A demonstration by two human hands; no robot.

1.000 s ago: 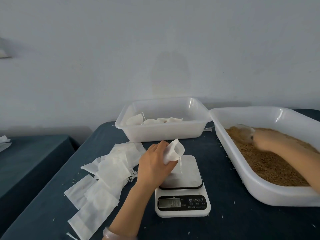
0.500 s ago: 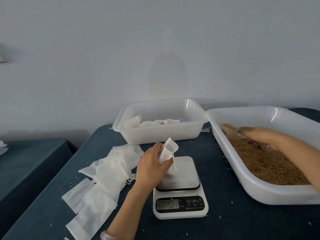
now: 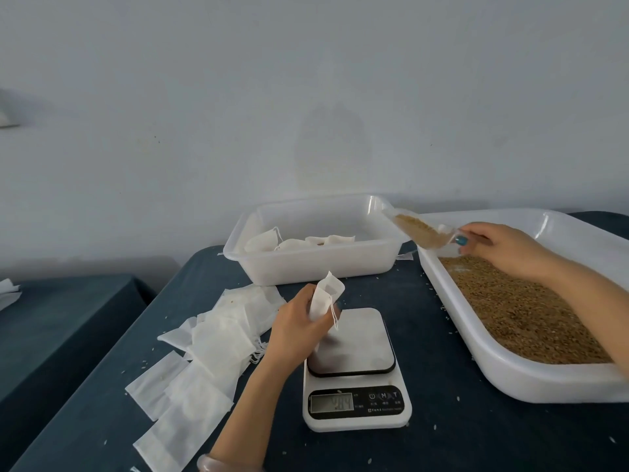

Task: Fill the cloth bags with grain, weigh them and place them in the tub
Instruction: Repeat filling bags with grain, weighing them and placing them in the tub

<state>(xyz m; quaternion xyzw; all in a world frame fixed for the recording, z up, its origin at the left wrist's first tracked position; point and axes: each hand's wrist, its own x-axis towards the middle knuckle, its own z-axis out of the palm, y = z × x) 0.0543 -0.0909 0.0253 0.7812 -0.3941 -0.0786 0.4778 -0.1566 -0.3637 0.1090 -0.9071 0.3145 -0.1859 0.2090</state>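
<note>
Your left hand [image 3: 299,321] grips a white cloth bag [image 3: 325,298] by its lower part with the fingers curled round it, over the back left corner of the scale [image 3: 354,369]. The bag stands upright with its mouth open upward, and a thin drawstring hangs from it above the steel plate. Your right hand [image 3: 500,247] pinches the handle of a clear scoop [image 3: 420,229], which is raised to the back right of the scale and carries brown grain.

Right of the scale lies a big white tray [image 3: 510,379] with more grain [image 3: 524,315] spread inside. Behind the scale stands the white tub [image 3: 316,267], with a few filled bags [image 3: 292,241] at its left end. Left of the scale, flat empty bags [image 3: 218,342] overlap in a loose pile on the dark blue table [image 3: 442,437]. The digits on the scale's display are too blurred to read.

Your left forearm comes up from the lower edge, left of the scale, with a pale bracelet [image 3: 211,465] at the wrist. Your right forearm reaches across the tray.
</note>
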